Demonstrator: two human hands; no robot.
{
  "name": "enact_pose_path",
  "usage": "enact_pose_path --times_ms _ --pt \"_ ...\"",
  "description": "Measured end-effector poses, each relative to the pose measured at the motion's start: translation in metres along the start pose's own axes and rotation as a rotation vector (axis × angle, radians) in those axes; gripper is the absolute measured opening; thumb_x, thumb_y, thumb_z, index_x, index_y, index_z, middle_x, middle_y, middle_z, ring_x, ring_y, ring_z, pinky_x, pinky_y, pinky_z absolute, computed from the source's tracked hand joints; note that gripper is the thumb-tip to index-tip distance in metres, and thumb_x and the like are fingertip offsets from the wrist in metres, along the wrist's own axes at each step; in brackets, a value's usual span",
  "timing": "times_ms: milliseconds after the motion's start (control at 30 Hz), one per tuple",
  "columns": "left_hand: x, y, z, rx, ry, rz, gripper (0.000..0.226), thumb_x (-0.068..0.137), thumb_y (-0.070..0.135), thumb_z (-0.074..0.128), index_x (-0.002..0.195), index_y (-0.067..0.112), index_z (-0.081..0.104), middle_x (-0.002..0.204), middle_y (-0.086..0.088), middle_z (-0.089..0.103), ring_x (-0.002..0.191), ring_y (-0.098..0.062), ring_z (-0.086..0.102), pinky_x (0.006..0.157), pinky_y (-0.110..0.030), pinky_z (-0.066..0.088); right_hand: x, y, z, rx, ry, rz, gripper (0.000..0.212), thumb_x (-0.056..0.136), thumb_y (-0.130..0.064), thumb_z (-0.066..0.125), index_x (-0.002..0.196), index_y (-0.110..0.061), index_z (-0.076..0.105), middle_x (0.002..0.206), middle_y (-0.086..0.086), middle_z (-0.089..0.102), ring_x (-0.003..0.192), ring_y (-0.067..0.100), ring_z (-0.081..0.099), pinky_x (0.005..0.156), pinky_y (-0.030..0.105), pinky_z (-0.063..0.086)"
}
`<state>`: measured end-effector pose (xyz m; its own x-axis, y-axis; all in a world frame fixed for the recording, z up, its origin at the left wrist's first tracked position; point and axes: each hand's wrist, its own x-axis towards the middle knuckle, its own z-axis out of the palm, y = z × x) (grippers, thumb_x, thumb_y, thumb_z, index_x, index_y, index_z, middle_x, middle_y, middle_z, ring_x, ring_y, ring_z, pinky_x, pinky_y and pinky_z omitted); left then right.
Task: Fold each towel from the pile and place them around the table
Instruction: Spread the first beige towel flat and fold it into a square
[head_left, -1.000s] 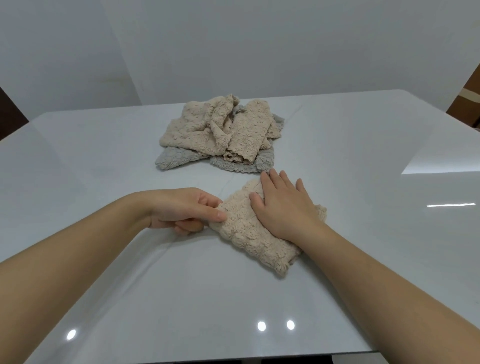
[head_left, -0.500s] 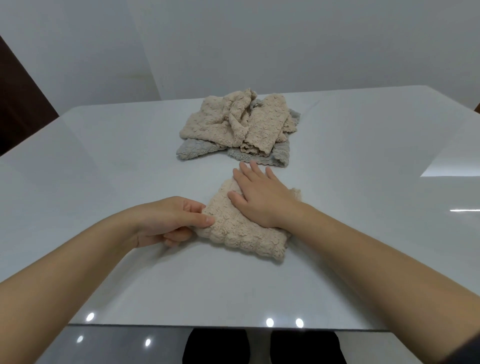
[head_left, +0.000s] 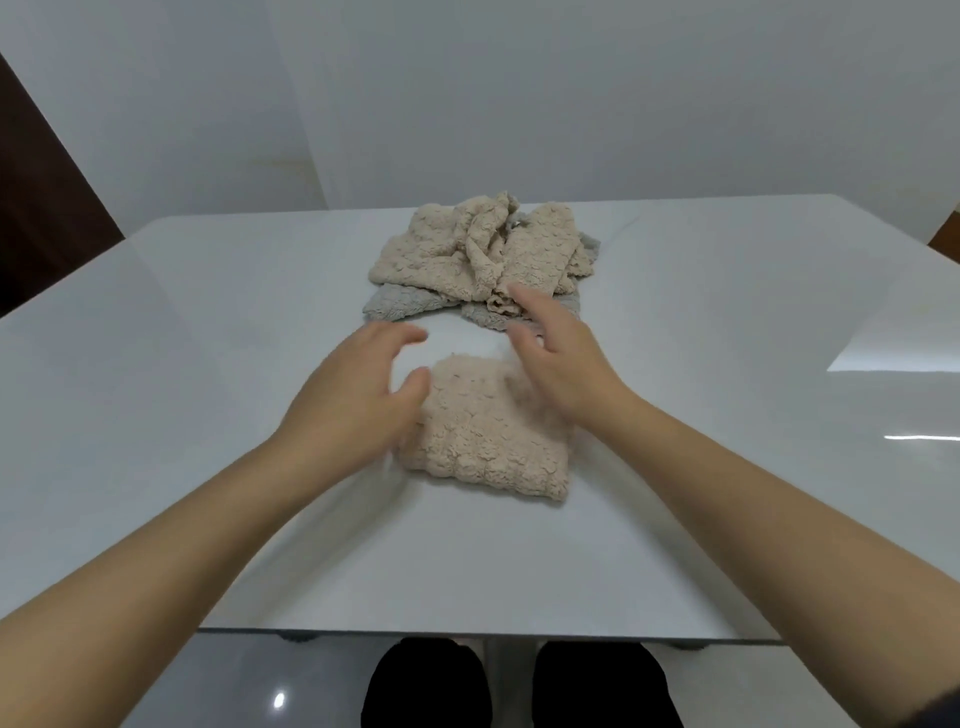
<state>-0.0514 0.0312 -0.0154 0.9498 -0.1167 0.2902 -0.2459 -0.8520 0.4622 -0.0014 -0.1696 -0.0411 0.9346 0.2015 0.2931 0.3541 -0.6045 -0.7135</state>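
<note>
From the head camera I am looking down at a white table (head_left: 208, 364) with a smooth, glossy top that is throwing back pale patches of light. In front of me a folded beige towel (head_left: 483, 441) is lying flat on it. The towel is a thick, roughly square pad of nubbly, bubble-textured cloth, with its layered edge showing along the near side. Beyond it, toward the far edge, the pile (head_left: 467, 254) of the same beige cloth is sitting crumpled and ridged. It is resting on the grey towels (head_left: 395, 304), whose flat corners are poking out at the near left and the right.

My left hand (head_left: 353, 400) is hovering just beside the folded towel's left edge. Its fingers are loosely curved and spread, holding nothing, and the thumb is close to the towel's far left corner. I cannot tell whether the thumb is touching. My right hand (head_left: 566, 364) is hanging over the towel's far right corner with its fingers relaxed and apart, also holding nothing. Its fingertips are reaching toward the near rim of the pile. Both hands are blurring, so contact with the cloth is unclear. The folded towel is lying between my two forearms, near the table's middle.

A plain pale wall (head_left: 571, 104) is standing behind the table.
</note>
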Motion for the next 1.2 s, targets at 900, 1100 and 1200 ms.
enact_pose_path --times_ms 900,1100,1200 --pt "0.024 0.008 0.082 0.211 -0.368 0.215 0.054 0.105 0.036 0.016 0.156 0.019 0.008 0.163 0.004 -0.001 0.148 -0.006 -0.008 0.121 -0.029 -0.006 -0.061 0.004 -0.054 0.754 -0.712 0.674 0.018 0.097 -0.024 0.047 0.102 -0.011 0.058 0.088 0.002 0.063 0.048 0.013 0.056 0.040 0.018 0.038" --pt "0.026 0.002 0.084 0.159 -0.361 0.228 0.057 0.102 0.038 0.010 0.156 0.020 0.012 0.163 0.006 0.004 0.148 -0.005 -0.005 0.121 -0.028 -0.005 -0.054 -0.003 -0.043 0.711 -0.746 0.514 0.006 0.097 -0.020 0.049 0.093 -0.017 0.049 0.070 -0.008 0.059 0.050 0.017 0.059 0.038 0.018 0.037" --pt "0.027 0.002 0.085 0.102 -0.359 0.206 0.061 0.099 0.042 0.008 0.156 0.022 0.015 0.163 0.008 0.007 0.148 -0.003 -0.004 0.120 -0.026 -0.004 -0.053 -0.006 -0.038 0.756 -0.784 0.513 0.003 0.099 -0.019 0.048 0.098 -0.017 0.049 0.070 -0.013 0.067 0.058 0.020 0.066 0.040 0.018 0.041"
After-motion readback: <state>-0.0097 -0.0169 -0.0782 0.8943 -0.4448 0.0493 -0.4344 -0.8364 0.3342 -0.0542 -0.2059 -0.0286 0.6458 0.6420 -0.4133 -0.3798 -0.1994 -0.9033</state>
